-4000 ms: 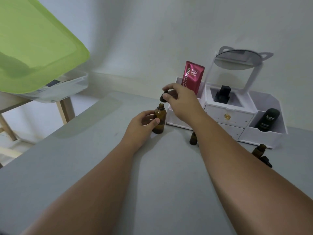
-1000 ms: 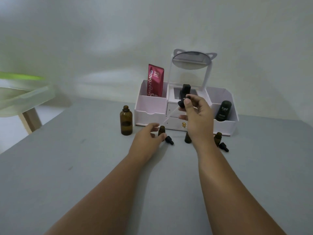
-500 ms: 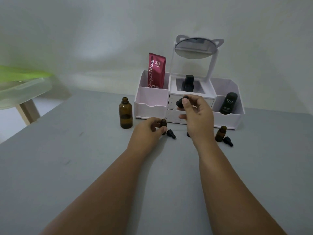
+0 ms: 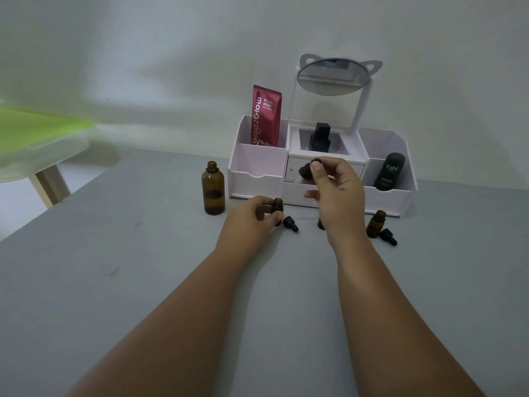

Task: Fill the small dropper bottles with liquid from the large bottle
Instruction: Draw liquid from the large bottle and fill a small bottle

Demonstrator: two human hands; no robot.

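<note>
"Amber glass large round bottle: report position," says the inspector.

"It stands upright near the far edge of the grey table, just left of the white plastic organiser. The neck is uncapped. The lower half reads darker."

"Left hand?"

"The fingers and thumb are curled round a small amber glass dropper bottle. The bottle is upright, in front of the organiser's drawers."

"Right hand?"

"It is raised above the table. The thumb and forefinger pinch the black rubber bulb of a dropper with a clear glass pipette. The pipette slants down and left toward the held bottle's mouth. I cannot tell whether the tip is inside the neck."

"Other task parts?"

"A loose black dropper cap lies on the table just right of the held bottle. A second small amber bottle is mostly hidden behind the right wrist. A third small amber bottle stands uncapped further right, with another black dropper cap lying just beside it."

"Organiser contents?"

"A red sachet is in the left compartment, a black square bottle in the middle and a dark green tube in the right. A round mirror stands on top."
</note>
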